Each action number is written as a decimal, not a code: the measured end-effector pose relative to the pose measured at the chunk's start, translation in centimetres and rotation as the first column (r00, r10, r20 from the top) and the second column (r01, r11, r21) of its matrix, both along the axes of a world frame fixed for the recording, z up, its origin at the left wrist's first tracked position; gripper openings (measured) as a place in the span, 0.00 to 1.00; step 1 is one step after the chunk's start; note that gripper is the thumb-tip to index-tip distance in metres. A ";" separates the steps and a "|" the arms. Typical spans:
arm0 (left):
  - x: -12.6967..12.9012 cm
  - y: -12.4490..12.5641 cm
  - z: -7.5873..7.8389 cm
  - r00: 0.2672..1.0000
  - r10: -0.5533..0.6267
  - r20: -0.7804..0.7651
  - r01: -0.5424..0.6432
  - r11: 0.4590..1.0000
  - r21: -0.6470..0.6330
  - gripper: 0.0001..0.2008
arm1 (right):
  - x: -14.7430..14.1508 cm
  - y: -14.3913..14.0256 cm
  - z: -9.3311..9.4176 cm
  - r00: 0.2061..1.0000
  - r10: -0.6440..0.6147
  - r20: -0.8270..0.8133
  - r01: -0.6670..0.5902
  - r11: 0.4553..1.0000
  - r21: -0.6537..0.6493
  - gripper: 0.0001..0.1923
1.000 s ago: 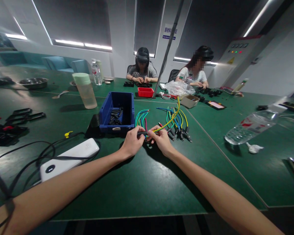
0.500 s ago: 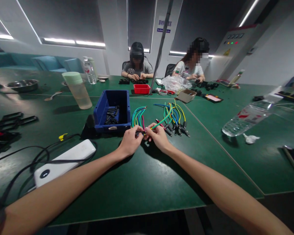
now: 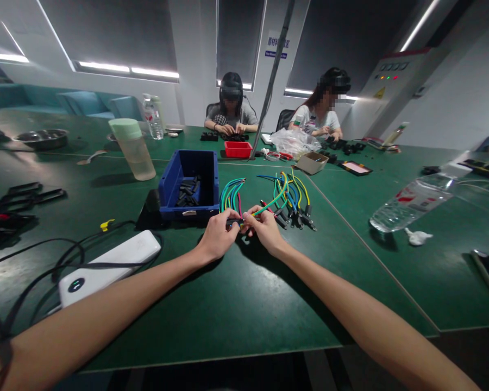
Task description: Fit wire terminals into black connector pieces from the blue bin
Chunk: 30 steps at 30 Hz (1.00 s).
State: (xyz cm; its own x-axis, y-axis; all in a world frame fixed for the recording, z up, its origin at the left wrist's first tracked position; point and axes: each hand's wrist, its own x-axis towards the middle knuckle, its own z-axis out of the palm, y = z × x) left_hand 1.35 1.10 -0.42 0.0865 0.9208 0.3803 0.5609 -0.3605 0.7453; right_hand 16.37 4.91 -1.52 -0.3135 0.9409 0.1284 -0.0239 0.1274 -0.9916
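Observation:
My left hand (image 3: 218, 236) pinches a small black sleeve (image 3: 233, 221), partly hidden by the fingers. Close beside it, my right hand (image 3: 265, 231) has its fingers closed around a green-yellow wire (image 3: 274, 201), which arcs up and to the right. The wire's near end meets the sleeve between the two hands; whether it is inside cannot be made out. Just beyond my left fingers lies a bundle of coloured wires (image 3: 229, 191). Past my right hand is a second pile of wires (image 3: 298, 202), several with black sleeves and metal terminals.
A blue bin (image 3: 189, 212) with black sleeves stands left of the wires. Farther left are a green-lidded bottle (image 3: 133, 152) and a white power bank (image 3: 112, 266) with cables. A water bottle (image 3: 415, 198) leans at right. Two people work across the table beyond a red tray (image 3: 238, 150).
The view has shifted slightly. Both hands keep nearly the same place and grip, the wire end and sleeve still between them. Digits now show on the power bank.

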 end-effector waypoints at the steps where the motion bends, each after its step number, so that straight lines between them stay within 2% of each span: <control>1: 0.0 0.0 0.0 1.000 0.001 -0.001 -0.001 1.000 0.001 0.07 | 0.0 0.0 0.0 1.000 0.001 0.000 -0.001 1.000 -0.002 0.16; 14: 0.0 0.0 0.0 1.000 -0.011 0.004 0.011 1.000 -0.002 0.07 | 0.1 0.2 -0.2 1.000 0.016 -0.020 -0.016 1.000 0.016 0.15; 30: 0.0 0.0 -0.1 1.000 -0.011 -0.006 0.011 1.000 -0.004 0.08 | 0.0 0.2 -0.1 0.997 0.024 -0.070 -0.026 0.999 -0.026 0.16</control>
State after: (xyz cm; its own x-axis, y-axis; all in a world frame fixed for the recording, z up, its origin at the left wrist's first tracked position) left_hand 1.38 1.09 -0.50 0.0989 0.9211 0.3765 0.5614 -0.3640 0.7432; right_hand 16.36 5.11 -1.64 -0.3280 0.9363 0.1257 -0.0963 0.0993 -0.9904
